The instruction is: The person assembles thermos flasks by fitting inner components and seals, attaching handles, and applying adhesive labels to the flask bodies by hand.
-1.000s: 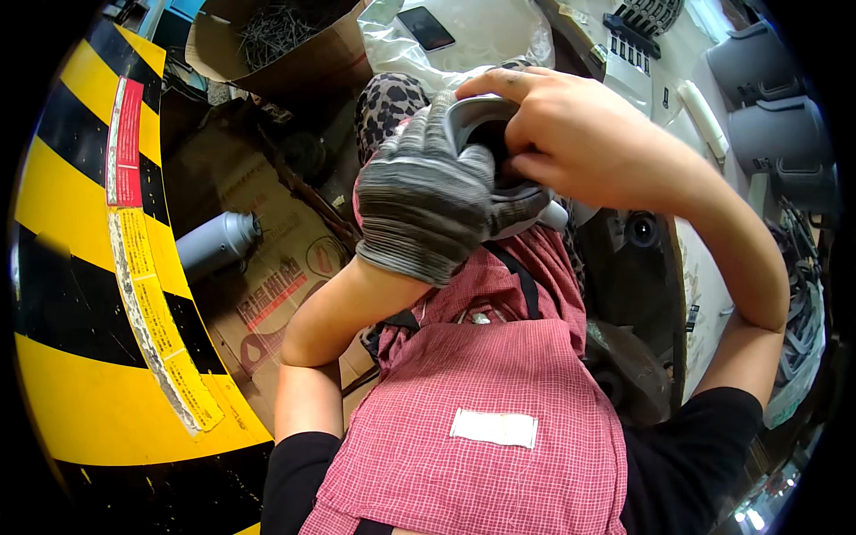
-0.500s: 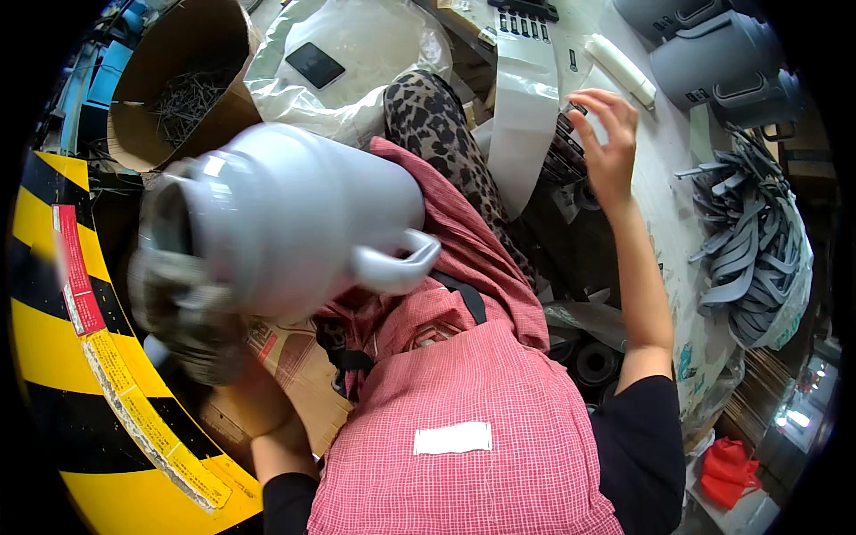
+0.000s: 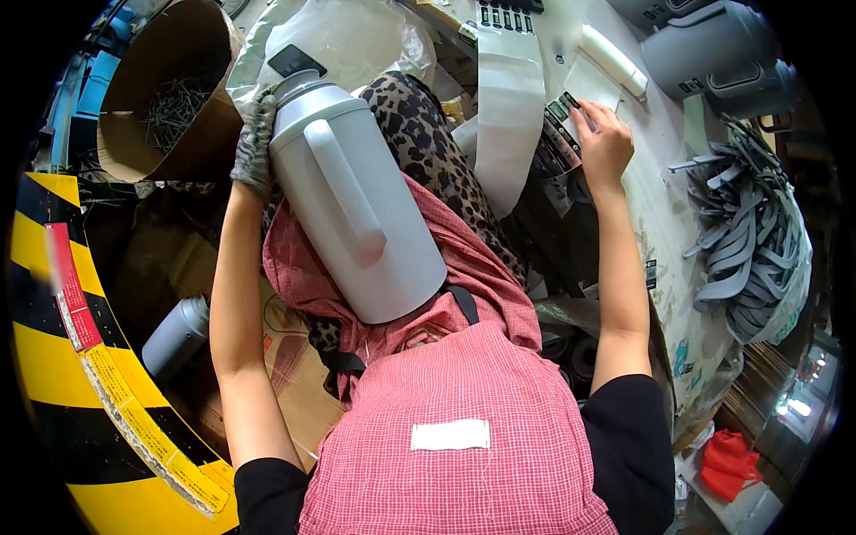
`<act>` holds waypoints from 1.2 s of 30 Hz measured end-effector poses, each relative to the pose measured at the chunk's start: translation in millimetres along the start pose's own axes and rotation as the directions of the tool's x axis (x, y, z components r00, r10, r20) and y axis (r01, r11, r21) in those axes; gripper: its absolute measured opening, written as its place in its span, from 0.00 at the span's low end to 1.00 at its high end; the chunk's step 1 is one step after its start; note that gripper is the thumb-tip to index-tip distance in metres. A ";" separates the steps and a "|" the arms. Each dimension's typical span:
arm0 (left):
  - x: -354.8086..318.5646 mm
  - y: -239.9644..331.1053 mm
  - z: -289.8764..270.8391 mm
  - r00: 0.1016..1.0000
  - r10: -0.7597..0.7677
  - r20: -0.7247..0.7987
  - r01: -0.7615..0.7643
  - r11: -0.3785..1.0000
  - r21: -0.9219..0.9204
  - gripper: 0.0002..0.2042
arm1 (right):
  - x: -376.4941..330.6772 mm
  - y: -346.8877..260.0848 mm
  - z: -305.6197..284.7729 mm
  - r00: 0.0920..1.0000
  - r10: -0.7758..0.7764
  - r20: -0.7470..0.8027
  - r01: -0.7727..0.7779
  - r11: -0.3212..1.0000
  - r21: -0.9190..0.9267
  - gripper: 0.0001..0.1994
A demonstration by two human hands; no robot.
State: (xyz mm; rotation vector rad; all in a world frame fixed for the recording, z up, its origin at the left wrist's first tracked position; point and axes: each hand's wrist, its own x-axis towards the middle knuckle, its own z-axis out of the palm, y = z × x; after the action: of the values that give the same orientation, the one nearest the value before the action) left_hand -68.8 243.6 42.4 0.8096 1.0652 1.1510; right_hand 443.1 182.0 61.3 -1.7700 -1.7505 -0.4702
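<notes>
A pale grey vacuum jug (image 3: 392,245) lies tilted across my lap, its narrow neck pointing away and its handle turned up. My left hand (image 3: 256,147), in a grey work glove, is closed around the jug near its neck and shoulder. My bare right hand (image 3: 608,150) is at the table edge, thumb and fingers pinched on the corner of a dark printed label (image 3: 560,141). Beside it a long white label strip (image 3: 510,116) hangs off the table, with small dark labels near its upper end.
A phone (image 3: 297,61) lies on a plastic-covered round top. At far left stands a carton (image 3: 116,134) of thin grey pieces. Grey jugs (image 3: 713,49) and a bag of grey handles (image 3: 753,259) sit at right. Another grey container (image 3: 176,337) is low beside a striped yellow-black edge (image 3: 53,357).
The jug has swung from neck-left to neck-away, and its handle now faces up. My left hand moved up and away with it. My right fingers have closed on the dark label.
</notes>
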 end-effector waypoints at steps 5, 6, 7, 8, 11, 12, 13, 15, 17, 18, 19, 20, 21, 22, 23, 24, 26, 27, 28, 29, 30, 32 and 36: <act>-56.2 -12.0 31.0 0.808 0.577 0.120 -0.416 0.413 0.810 0.28 | -3.4 -17.4 -9.2 0.999 -0.035 0.001 0.035 0.998 -0.043 0.06; -72.5 -16.8 35.7 0.774 0.618 0.136 -0.375 0.275 0.886 0.29 | -3.8 -25.8 -16.5 0.998 -0.058 0.002 0.058 0.998 0.038 0.05; -91.5 -23.1 39.5 0.756 0.644 0.114 -0.393 0.309 0.866 0.30 | -2.5 -34.8 -25.4 0.999 -0.039 0.025 0.036 0.993 0.109 0.04; -110.4 -31.3 42.8 0.737 0.670 0.092 -0.414 0.340 0.844 0.32 | -5.6 -46.9 -38.7 0.993 -0.117 0.010 0.111 0.967 0.231 0.03; -181.9 -57.3 47.8 0.775 0.630 0.053 -0.433 0.468 0.770 0.34 | -26.1 -90.2 -89.4 0.960 -0.047 0.275 -0.154 0.733 0.662 0.03; -198.4 -63.8 47.6 0.766 0.634 0.106 -0.496 0.478 0.725 0.37 | -32.7 -104.2 -103.9 0.907 -0.025 0.421 -0.338 0.553 0.762 0.05; -214.9 -70.5 48.8 0.729 0.650 0.217 -0.586 0.427 0.688 0.40 | -38.8 -118.1 -113.6 0.848 -0.082 0.524 -0.470 0.344 0.813 0.07; -234.0 -81.3 51.1 0.716 0.613 0.333 -0.615 0.329 0.716 0.47 | -47.1 -142.3 -124.7 0.565 -0.162 0.809 -0.790 0.178 0.587 0.09; -239.6 -91.3 56.2 0.701 0.582 0.413 -0.616 0.203 0.761 0.53 | -49.7 -163.1 -114.2 0.456 -0.295 0.840 -0.830 0.200 0.521 0.13; -240.7 -95.0 58.9 0.692 0.572 0.441 -0.613 0.143 0.777 0.54 | -50.7 -172.0 -108.4 0.395 -0.370 0.841 -0.869 0.146 0.472 0.16; -240.0 -97.7 61.5 0.676 0.585 0.449 -0.610 0.102 0.786 0.52 | -52.9 -181.8 -99.7 0.382 -0.385 0.840 -0.869 0.160 0.468 0.15; -238.6 -99.8 63.7 0.671 0.615 0.414 -0.592 0.107 0.799 0.51 | -53.3 -188.7 -93.3 0.357 -0.385 0.851 -0.870 0.195 0.453 0.14; -236.9 -101.4 65.9 0.659 0.629 0.413 -0.583 0.080 0.808 0.50 | -53.6 -194.6 -87.1 0.370 -0.425 0.827 -0.863 0.174 0.475 0.12; -235.8 -102.2 67.3 0.664 0.643 0.382 -0.571 0.107 0.814 0.50 | -52.0 -198.6 -81.4 0.358 -0.445 0.821 -0.858 0.189 0.477 0.10; -234.8 -102.5 68.5 0.659 0.645 0.387 -0.574 0.100 0.813 0.51 | -51.4 -202.2 -77.9 0.353 -0.418 0.837 -0.857 0.214 0.469 0.10; -234.7 -102.4 69.4 0.665 0.641 0.383 -0.567 0.099 0.818 0.51 | -50.7 -205.3 -75.2 0.348 -0.431 0.833 -0.845 0.242 0.478 0.10; -235.3 -101.5 70.3 0.662 0.658 0.360 -0.577 0.140 0.804 0.46 | -50.1 -210.2 -73.3 0.328 -0.425 0.844 -0.843 0.271 0.464 0.09; -236.2 -101.1 70.4 0.669 0.658 0.345 -0.581 0.173 0.795 0.42 | -50.3 -212.3 -73.1 0.326 -0.449 0.832 -0.842 0.264 0.472 0.09; -236.5 -100.8 70.5 0.671 0.664 0.330 -0.576 0.188 0.795 0.42 | -51.2 -214.3 -72.4 0.335 -0.430 0.838 -0.835 0.276 0.475 0.08; -237.7 -100.5 70.4 0.664 0.655 0.360 -0.578 0.145 0.803 0.34 | -52.2 -216.0 -71.1 0.344 -0.393 0.853 -0.833 0.291 0.470 0.08; -237.8 -100.7 70.7 0.670 0.641 0.376 -0.570 0.119 0.813 0.28 | -53.5 -217.2 -69.1 0.341 -0.410 0.846 -0.831 0.289 0.475 0.08; -239.3 -101.8 71.4 0.709 0.593 0.381 -0.512 0.061 0.857 0.24 | -56.0 -217.2 -63.0 0.382 -0.381 0.842 -0.719 0.449 0.530 0.12; -246.2 -103.4 76.7 0.740 0.520 0.425 -0.438 -0.107 0.893 0.24 | -55.1 -202.0 -51.8 0.308 -0.306 0.901 -0.578 0.692 0.433 0.18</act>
State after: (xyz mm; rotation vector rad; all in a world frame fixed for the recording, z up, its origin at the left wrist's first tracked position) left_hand 21.7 -18.8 29.3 2.5224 1.6745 0.8550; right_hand 248.6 96.8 99.3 -1.5571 -1.9134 1.5953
